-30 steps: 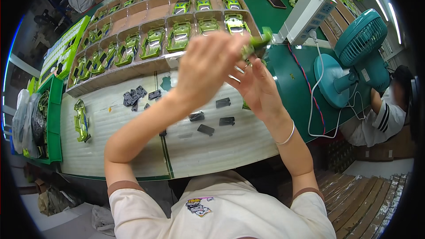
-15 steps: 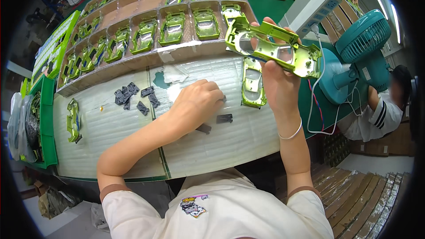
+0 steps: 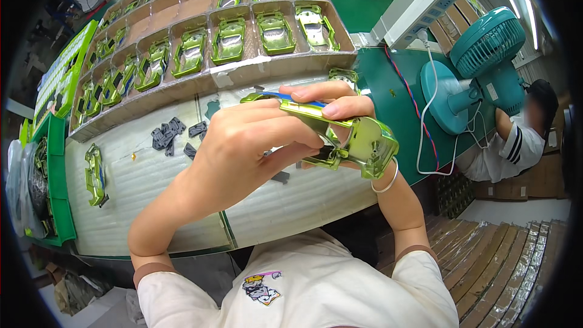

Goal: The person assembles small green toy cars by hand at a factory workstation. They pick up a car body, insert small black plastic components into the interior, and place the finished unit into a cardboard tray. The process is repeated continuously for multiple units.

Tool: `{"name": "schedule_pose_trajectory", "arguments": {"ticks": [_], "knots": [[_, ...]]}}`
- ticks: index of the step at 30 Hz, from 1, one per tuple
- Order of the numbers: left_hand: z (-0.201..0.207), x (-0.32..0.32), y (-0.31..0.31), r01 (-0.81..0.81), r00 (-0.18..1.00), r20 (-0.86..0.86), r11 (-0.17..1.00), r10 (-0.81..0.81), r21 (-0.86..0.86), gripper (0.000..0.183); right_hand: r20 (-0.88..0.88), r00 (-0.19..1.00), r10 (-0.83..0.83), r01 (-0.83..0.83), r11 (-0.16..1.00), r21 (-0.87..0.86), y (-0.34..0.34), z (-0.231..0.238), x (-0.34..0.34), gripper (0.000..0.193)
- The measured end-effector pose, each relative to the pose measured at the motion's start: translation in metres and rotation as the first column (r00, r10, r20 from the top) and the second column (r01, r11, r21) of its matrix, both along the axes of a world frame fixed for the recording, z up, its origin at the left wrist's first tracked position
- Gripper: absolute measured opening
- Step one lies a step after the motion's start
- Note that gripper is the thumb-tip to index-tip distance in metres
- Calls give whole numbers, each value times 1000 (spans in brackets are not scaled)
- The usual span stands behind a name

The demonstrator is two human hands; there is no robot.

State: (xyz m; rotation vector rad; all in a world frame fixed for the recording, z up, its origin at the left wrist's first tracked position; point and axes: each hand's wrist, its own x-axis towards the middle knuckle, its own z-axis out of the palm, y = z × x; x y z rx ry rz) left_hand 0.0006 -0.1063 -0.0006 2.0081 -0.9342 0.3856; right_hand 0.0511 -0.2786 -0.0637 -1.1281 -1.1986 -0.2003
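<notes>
The left hand (image 3: 246, 140) has thumb and fingertips together on a dark piece (image 3: 328, 157) at the green car shell (image 3: 373, 140); the right hand's fingers (image 3: 351, 107) are clamped on that shell, above the desk (image 3: 291, 212); loose black parts (image 3: 167, 136) lie before the front edge of the tray (image 3: 297, 65); another shell (image 3: 94, 176) lies near the desk's left edge.

One partitioned cardboard tray (image 3: 182, 92), stocked with green car shells (image 3: 229, 39). In front of the tray, we log: one held shell (image 3: 369, 138), left hand (image 3: 243, 146) and right hand (image 3: 340, 102) gripping it; loose dark pieces (image 3: 167, 136); one lone shell (image 3: 93, 176). Right of the tray, we list one teal fan (image 3: 487, 45) and one white power strip (image 3: 419, 21); at its front left corner, one green crate (image 3: 60, 191).
</notes>
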Motion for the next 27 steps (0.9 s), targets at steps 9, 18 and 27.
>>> {"name": "schedule_pose_trajectory", "arguments": {"ticks": [9,18,27], "knots": [[1,-10,-4,-28,997,-69,1000,27,-11,12,39,999,-7,6,999,32,-3,7,-5,44],[9,-12,-6,22,996,81,987,-35,157,20,-104,989,107,-99,992,80,-5,8,-7,50],[1,-9,-1,34,998,49,992,-40,119,19,-71,993,95,-91,994,52,-6,9,-9,43]]}}
